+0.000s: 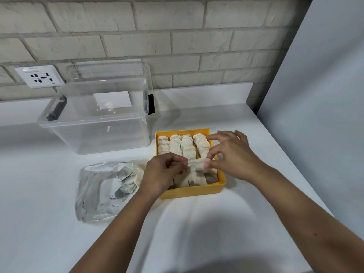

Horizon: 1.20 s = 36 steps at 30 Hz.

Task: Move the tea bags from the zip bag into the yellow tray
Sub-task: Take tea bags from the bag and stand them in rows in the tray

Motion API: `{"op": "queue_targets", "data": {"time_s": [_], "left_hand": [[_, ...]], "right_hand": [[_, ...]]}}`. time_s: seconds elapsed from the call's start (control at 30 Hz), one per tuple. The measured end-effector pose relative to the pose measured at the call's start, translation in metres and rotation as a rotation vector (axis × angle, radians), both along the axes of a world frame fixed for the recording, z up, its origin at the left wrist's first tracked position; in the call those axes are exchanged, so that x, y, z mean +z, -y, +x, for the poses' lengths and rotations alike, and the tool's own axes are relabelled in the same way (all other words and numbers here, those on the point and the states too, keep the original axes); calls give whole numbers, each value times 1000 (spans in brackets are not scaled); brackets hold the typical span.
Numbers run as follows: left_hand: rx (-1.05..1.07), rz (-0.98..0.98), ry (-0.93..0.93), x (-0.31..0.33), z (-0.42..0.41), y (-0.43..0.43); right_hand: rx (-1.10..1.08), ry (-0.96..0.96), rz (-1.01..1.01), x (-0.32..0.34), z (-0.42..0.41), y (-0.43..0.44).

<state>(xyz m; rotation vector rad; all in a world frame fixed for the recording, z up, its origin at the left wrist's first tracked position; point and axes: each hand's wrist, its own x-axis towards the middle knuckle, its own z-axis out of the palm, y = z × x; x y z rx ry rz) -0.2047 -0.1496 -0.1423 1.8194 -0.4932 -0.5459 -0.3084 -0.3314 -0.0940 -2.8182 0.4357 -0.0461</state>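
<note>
White counter (216, 223), yellow tray (193, 191), tea bags (189, 148)

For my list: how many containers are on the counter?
3: the clear bin at the back left, the yellow tray in the middle, the zip bag left of the tray. None seems hidden.

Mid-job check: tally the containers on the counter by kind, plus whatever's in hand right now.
Yellow tray: 1
Zip bag: 1
Clear plastic bin: 1
Tea bag pinched between left hand and right hand: 1
Total: 4
</note>
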Motion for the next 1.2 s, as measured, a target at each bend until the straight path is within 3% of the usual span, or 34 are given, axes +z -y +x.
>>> {"op": "queue_targets", "data": {"time_s": [0.2, 0.47, 0.6, 0.77, 0.87, 0.97, 1.1, 1.2], "left_hand": [[38, 61, 145, -10, 1, -10], [159, 237, 693, -33, 10, -17], [120, 297, 641, -38, 13, -20], [79, 182, 620, -28, 13, -28], [76, 106, 710, -13, 22, -49], [94, 148, 808, 2, 46, -83], [-63, 304, 662, 4, 76, -126], [-204, 466, 654, -6, 82, -139]], "right_hand": [[28, -195, -22, -11, -8, 10], [-19, -153, -257, -41, 1, 6], [-46, -135, -279, -44, 2, 6], [-79, 14, -237, -39, 0, -8], [-44, 121, -125, -33, 0, -28], [2, 176, -10, -28, 0, -51], [28, 307, 287, -27, 9, -93], [88, 323, 448, -31, 21, -130]]}}
